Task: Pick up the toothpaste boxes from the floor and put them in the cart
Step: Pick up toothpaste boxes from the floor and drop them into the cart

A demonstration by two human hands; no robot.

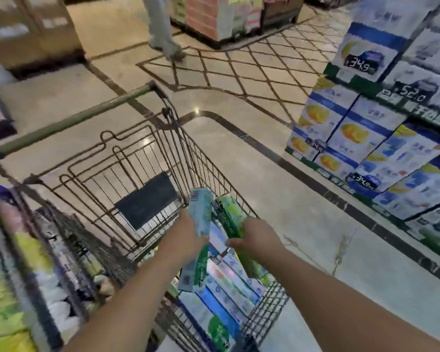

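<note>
Head view shows both hands held over the near end of the wire cart, each grasping toothpaste boxes. The left hand grips a pale blue box with a barcode at its far end, together with a green-and-white box that hangs down toward the cart's contents. The right hand grips a green box, fingers curled round it from the right side.

Key relation: the held boxes are directly above the cart basket, inside its rim line, not above the floor. Their long axes run roughly near-to-far, tilted, in line with the basket's long axis and with the boxes already stacked in the basket below the hands. Those stacked boxes lie near and slightly right of the left wrist, just beneath both hands.

Both hands stand at about equal reach from the stack; the left-hand load hangs lower and appears closer to it. Judgement: the step in hand is deposit. A straight lowering and release should suffice, with no rotation needed.

The folded child-seat flap stands at the far end of the basket, clear of the drop zone. No toothpaste boxes can be made out on the floor; motion blur limits detail.
</note>
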